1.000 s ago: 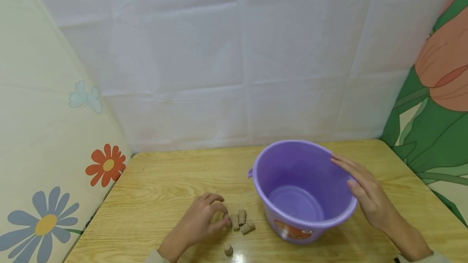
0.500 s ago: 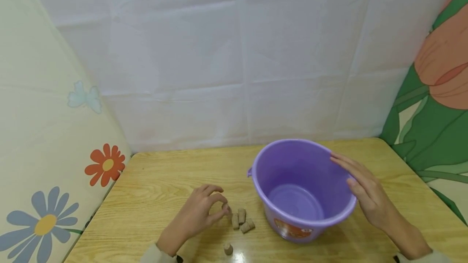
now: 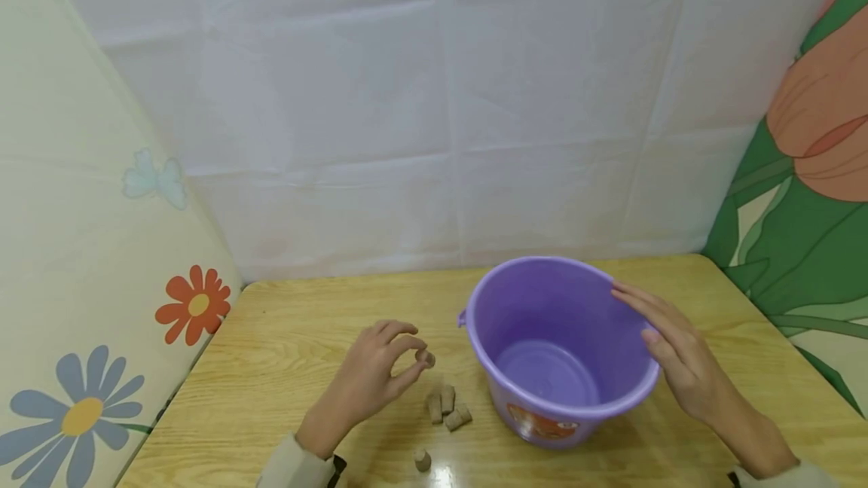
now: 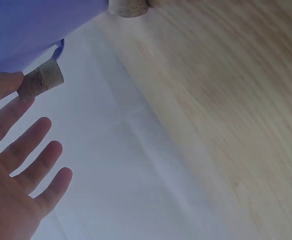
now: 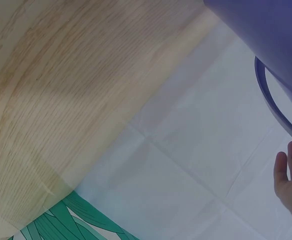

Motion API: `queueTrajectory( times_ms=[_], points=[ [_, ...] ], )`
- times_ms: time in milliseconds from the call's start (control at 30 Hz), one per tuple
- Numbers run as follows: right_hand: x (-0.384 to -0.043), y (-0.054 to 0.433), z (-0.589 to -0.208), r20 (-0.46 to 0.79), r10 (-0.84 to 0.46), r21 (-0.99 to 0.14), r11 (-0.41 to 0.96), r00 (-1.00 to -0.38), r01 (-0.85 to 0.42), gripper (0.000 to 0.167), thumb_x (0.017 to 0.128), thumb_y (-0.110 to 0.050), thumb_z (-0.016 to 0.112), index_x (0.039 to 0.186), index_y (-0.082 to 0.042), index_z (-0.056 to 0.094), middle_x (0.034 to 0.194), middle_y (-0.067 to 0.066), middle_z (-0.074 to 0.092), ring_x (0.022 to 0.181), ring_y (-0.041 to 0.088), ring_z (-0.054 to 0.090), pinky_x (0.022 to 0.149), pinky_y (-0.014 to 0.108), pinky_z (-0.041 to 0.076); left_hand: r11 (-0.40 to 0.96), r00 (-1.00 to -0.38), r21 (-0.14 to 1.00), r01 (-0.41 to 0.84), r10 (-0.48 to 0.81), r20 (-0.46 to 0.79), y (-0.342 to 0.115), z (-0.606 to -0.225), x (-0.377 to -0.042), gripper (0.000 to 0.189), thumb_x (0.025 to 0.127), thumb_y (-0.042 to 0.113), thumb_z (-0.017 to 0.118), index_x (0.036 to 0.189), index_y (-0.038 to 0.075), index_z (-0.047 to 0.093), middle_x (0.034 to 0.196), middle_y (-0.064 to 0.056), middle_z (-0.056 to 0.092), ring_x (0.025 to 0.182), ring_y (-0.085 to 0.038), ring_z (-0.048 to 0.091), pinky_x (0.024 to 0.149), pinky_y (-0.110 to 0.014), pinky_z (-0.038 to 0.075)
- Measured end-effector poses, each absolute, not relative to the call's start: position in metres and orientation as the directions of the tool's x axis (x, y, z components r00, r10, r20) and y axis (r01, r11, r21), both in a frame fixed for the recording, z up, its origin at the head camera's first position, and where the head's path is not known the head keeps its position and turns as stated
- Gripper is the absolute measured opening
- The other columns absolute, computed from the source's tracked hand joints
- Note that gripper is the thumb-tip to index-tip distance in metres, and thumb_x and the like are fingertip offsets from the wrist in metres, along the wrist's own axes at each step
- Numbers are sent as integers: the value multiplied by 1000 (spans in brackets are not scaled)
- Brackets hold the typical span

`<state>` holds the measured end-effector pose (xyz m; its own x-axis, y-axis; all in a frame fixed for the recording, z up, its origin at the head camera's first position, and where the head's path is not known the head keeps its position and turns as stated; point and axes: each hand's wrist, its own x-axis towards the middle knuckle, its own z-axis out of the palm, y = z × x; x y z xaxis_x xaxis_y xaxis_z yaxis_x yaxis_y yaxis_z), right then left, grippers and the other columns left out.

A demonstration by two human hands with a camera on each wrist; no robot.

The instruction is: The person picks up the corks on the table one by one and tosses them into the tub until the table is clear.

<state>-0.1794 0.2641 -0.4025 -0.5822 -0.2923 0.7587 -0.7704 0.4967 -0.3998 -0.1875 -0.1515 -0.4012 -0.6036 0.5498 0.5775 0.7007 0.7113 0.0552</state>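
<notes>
My left hand [image 3: 369, 371] pinches a cork [image 3: 430, 359] between thumb and forefinger, above the table and left of the bucket. In the left wrist view the held cork [image 4: 42, 80] is tilted and the other fingers are spread. A purple bucket [image 3: 549, 300] stands upright, with no cork visible inside. Against its right rim rests my right hand [image 3: 685, 360], fingers fairly straight. Three corks [image 3: 448, 400] lie close together below my left hand, and one more cork [image 3: 423, 460] stands on end nearer the front.
The wooden table [image 3: 305, 322] meets a white cloth backdrop [image 3: 339, 134] behind. Flower-printed panels flank it, one panel [image 3: 68, 247] at left and a tulip panel [image 3: 807, 247] at right. The bucket's handle [image 5: 273, 102] hangs at its side in the right wrist view.
My left hand has lifted a cork from beside the small group and raised it up and slightly to the right. The right hand stays on the bucket rim.
</notes>
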Motion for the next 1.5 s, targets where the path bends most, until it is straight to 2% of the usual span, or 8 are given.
queueTrajectory(
  times_ms=[333, 500, 667, 1133, 1367, 1500],
  points=[
    [-180, 264, -402, 752, -290, -410, 498, -592, -765, 49, 91, 10, 39, 137, 4, 54, 151, 8, 49, 143, 6, 38, 116, 12, 26, 705, -550, 45, 708, 510, 662, -144, -391, -193, 24, 80, 21, 82, 100, 14, 72, 107, -4, 69, 100, -23, 64, 82, -42, 56],
    [-178, 264, -402, 742, -280, -427, 503, -609, -752, 49, 91, 11, 39, 138, 4, 54, 151, 9, 49, 143, 6, 38, 116, 12, 26, 692, -502, 28, 721, 495, 709, -141, -386, -196, 26, 79, 20, 83, 101, 12, 71, 106, -5, 69, 98, -23, 64, 81, -42, 56],
    [-178, 264, -402, 752, -281, -414, 502, -596, -759, 49, 91, 10, 38, 137, 5, 54, 150, 11, 49, 143, 6, 39, 116, 12, 26, 685, -474, 21, 728, 481, 738, -137, -378, -199, 25, 80, 20, 81, 101, 11, 70, 105, -6, 70, 97, -24, 65, 80, -42, 56],
    [-180, 263, -402, 756, -285, -410, 495, -589, -766, 48, 92, 10, 38, 137, 5, 54, 150, 11, 49, 143, 8, 39, 116, 12, 26, 678, -450, 49, 734, 430, 783, -129, -362, -201, 23, 81, 18, 80, 101, 11, 71, 105, -6, 70, 98, -25, 65, 80, -42, 56],
    [-181, 264, -403, 762, -289, -404, 487, -579, -774, 47, 92, 9, 38, 136, 6, 54, 150, 12, 49, 143, 9, 39, 116, 13, 27, 684, -463, 69, 726, 412, 784, -124, -354, -199, 20, 85, 22, 77, 102, 11, 71, 107, -6, 71, 101, -25, 64, 87, -42, 55],
    [-181, 263, -403, 761, -288, -408, 484, -581, -774, 47, 92, 9, 38, 136, 6, 54, 150, 12, 49, 143, 9, 39, 116, 13, 27, 670, -445, 70, 739, 408, 797, -121, -351, -200, 19, 86, 21, 75, 102, 11, 71, 107, -6, 70, 101, -24, 64, 86, -40, 55]
  ],
)
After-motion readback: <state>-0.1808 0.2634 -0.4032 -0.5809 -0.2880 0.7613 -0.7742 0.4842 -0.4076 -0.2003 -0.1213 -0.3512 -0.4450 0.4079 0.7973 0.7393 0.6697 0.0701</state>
